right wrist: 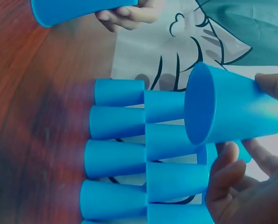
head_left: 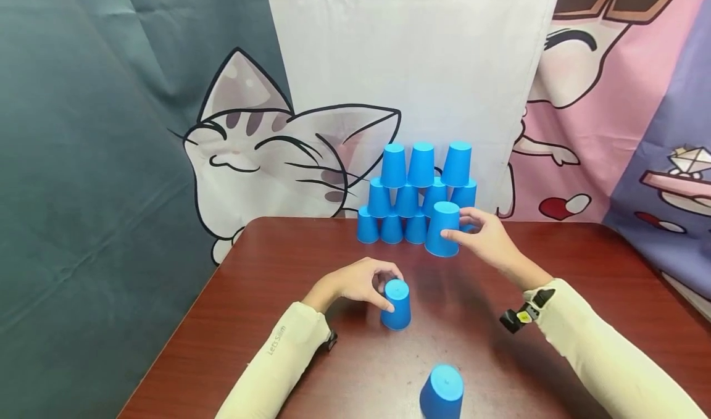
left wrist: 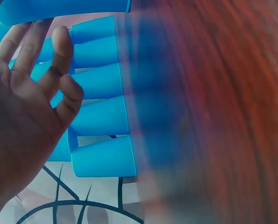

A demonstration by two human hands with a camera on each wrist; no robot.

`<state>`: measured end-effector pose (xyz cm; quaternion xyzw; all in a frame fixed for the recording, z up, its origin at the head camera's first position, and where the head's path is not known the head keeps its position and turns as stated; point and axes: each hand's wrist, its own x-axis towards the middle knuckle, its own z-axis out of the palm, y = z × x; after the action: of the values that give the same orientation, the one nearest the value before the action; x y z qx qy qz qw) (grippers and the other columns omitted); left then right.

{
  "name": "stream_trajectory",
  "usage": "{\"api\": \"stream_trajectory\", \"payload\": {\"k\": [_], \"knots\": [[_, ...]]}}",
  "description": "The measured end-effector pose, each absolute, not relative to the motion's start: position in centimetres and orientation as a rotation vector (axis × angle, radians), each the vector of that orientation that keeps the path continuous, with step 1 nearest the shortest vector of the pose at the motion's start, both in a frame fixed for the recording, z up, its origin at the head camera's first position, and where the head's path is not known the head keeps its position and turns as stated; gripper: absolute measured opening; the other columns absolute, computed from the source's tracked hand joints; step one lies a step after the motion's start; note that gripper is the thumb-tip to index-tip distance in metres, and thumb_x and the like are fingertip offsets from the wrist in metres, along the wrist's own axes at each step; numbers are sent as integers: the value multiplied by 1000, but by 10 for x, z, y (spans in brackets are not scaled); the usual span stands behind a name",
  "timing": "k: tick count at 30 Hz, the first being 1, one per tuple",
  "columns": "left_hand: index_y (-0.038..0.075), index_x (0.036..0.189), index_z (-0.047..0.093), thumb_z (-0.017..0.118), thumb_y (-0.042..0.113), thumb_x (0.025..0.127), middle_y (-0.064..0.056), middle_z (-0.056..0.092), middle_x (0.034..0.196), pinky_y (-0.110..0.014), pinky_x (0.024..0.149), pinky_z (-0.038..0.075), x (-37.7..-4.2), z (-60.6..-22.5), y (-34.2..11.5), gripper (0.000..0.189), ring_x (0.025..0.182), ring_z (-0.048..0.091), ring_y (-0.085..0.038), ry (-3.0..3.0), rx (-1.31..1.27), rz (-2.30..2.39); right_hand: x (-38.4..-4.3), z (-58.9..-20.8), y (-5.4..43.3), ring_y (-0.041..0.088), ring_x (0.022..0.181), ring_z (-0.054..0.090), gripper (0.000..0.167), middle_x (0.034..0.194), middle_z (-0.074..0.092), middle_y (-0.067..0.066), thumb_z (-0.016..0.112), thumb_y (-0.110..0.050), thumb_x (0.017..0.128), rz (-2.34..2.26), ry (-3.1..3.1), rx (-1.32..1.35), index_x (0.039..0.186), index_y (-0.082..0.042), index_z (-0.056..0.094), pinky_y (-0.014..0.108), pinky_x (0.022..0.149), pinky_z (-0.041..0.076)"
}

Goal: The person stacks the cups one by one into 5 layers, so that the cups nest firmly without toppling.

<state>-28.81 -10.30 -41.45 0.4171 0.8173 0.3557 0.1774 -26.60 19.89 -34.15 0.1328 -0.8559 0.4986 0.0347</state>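
My right hand [head_left: 489, 241] grips an upside-down blue cup [head_left: 442, 229], held in front of the right end of a stack of blue cups [head_left: 407, 201]. In the right wrist view the open rim of this held cup [right wrist: 237, 105] shows, apart from the stack. Lower and nearer, my left hand [head_left: 358, 281] holds another upside-down blue cup [head_left: 397, 306] between thumb and fingers; whether it touches the table cannot be told. The left wrist view catches only the edge of that cup [left wrist: 64, 10]. The stack has three tiers, with three cups on top.
One more upside-down blue cup [head_left: 443, 391] stands at the near edge of the view. Everything is on a reddish-brown table [head_left: 266, 345]. Behind the stack hangs a cloth backdrop [head_left: 472, 55] with cartoon cats, close to the table's far edge.
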Motion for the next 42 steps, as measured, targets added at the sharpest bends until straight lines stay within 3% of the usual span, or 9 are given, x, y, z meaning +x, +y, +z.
{"api": "stream_trajectory", "payload": {"k": [7, 16, 29, 36, 42], "knots": [[27, 118, 62, 85, 36, 76, 10, 65, 97, -30, 69, 54, -289, -414, -98, 48, 83, 60, -13, 2333, 1163, 978, -271, -328, 195, 47, 123, 52, 73, 135, 53, 25, 71, -46, 89, 1549, -2610, 319, 143, -5, 45, 62, 88, 50], [28, 115, 61, 83, 39, 78, 9, 64, 91, -28, 67, 53, -290, -414, -86, 45, 76, 58, -12, 2319, 1208, 942, -276, -309, 197, 47, 128, 45, 77, 136, 50, 26, 71, -47, 89, 1540, -2576, 254, 145, -3, 42, 70, 98, 38], [31, 114, 62, 84, 41, 77, 16, 64, 104, -29, 75, 53, -283, -406, -99, 43, 96, 58, -8, 2378, 1137, 878, -304, -279, 171, 41, 127, 46, 79, 134, 52, 23, 74, -51, 85, 1593, -2399, 154, 143, -5, 47, 64, 102, 38], [31, 112, 63, 83, 40, 79, 15, 65, 100, -30, 70, 52, -283, -406, -99, 40, 90, 58, -15, 2372, 1137, 882, -311, -265, 165, 39, 126, 47, 85, 136, 51, 20, 73, -58, 82, 1573, -2393, 180, 144, -8, 46, 63, 101, 40], [31, 112, 63, 84, 38, 79, 15, 65, 101, -30, 70, 51, -282, -405, -101, 40, 88, 58, -12, 2383, 1116, 871, -323, -254, 152, 37, 125, 50, 82, 136, 53, 18, 74, -59, 81, 1557, -2380, 177, 141, -10, 49, 59, 101, 43]]}}
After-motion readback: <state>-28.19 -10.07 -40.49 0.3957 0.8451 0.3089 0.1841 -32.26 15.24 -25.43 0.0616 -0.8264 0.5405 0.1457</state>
